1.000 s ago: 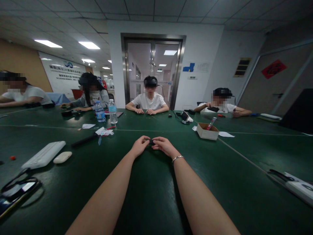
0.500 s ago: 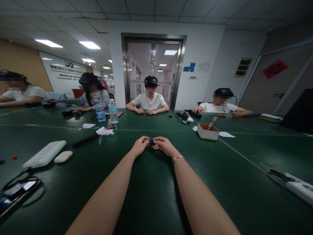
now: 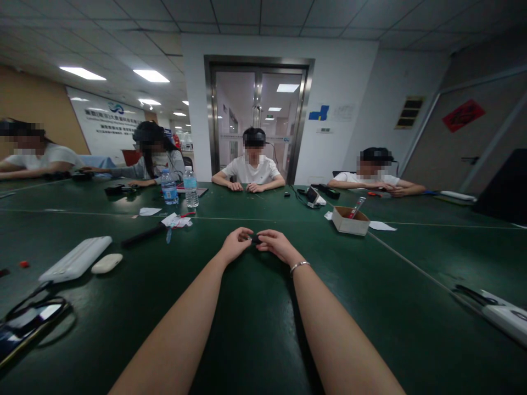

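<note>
Both my hands meet over the green table (image 3: 255, 329), a little below the middle of the head view. Between them is a small black object (image 3: 255, 239), mostly covered by fingers and too small to name. My left hand (image 3: 236, 244) pinches its left end. The fingers of my right hand (image 3: 278, 244), with a silver bracelet (image 3: 300, 266) at the wrist, are closed on its right side.
Left of my arms lie a white case (image 3: 76, 258), a small cream case (image 3: 107, 264) and a phone (image 3: 33, 329). Two water bottles (image 3: 191, 187) stand farther off. An open cardboard box (image 3: 351, 224) sits to the right. Several people with headsets sit across the table.
My hands stay in nearly the same place with the small black object. Across the table at the right, a person's hand has moved from a black item toward their other hand.
</note>
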Demonstrator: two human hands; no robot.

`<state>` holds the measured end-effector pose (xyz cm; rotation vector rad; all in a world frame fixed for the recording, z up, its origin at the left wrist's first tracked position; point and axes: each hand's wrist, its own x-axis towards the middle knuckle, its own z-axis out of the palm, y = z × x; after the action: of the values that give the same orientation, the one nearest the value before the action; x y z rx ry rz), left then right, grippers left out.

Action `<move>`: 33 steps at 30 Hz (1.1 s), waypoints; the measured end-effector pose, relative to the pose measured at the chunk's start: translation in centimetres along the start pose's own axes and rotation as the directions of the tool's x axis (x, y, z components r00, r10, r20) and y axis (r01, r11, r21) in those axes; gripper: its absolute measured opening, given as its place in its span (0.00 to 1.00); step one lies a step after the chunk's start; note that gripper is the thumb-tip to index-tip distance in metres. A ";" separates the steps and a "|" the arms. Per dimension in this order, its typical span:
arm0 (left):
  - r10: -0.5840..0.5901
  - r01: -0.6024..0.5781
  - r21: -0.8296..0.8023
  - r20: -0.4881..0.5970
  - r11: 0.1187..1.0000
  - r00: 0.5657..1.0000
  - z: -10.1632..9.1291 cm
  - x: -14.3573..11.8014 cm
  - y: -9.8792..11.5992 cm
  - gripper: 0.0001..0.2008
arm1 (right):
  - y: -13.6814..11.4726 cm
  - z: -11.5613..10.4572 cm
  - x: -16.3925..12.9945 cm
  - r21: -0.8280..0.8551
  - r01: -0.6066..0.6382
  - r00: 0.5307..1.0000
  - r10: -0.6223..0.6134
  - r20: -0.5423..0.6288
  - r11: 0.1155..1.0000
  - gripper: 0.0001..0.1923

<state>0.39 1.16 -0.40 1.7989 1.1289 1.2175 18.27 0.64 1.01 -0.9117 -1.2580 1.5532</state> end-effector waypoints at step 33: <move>-0.075 0.076 -0.027 0.024 0.997 0.997 0.1 -0.2 0.6 0.15 | 0.0 0.0 0.0 -0.009 -0.001 1.000 0.001 -0.001 1.000 0.07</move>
<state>0.58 0.74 0.02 1.7296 1.1508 1.1596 18.26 0.65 1.05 -0.9184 -1.2655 1.5487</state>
